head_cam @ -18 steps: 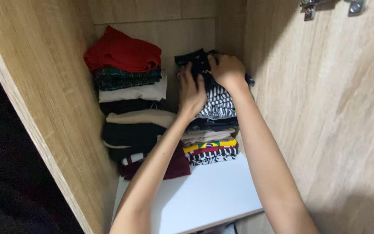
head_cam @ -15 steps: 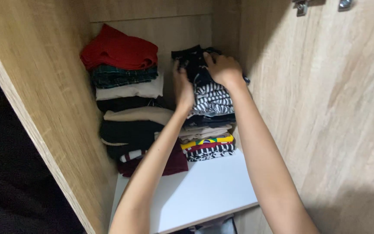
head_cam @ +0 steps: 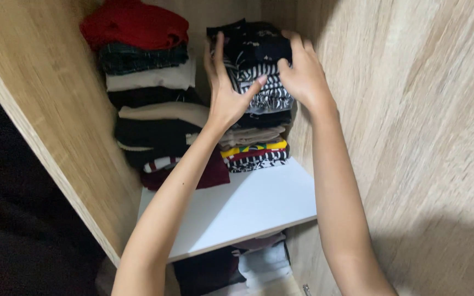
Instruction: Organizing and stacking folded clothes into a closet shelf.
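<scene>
2 hands flank dark folded garment (head_cam: 250, 46) atop right clothes stack (head_cam: 256, 118) on white shelf (head_cam: 248, 205). Left hand (head_cam: 223, 93) pressed flat against stack's left side, fingers spread, thumb on striped garment (head_cam: 264, 90) beneath. Right hand (head_cam: 303, 74) grips dark garment's right edge, fingers curled over it. Left stack (head_cam: 149, 104) just beside, red garment (head_cam: 135, 24) on top. Wooden cupboard walls (head_cam: 401, 137) on both sides.

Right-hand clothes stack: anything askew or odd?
Slightly. The right stack is uneven: the dark top garment and striped layers bulge unevenly, pressed between the left hand and right hand. In the left stack, the maroon bottom piece juts forward. Nothing has fallen.
</scene>
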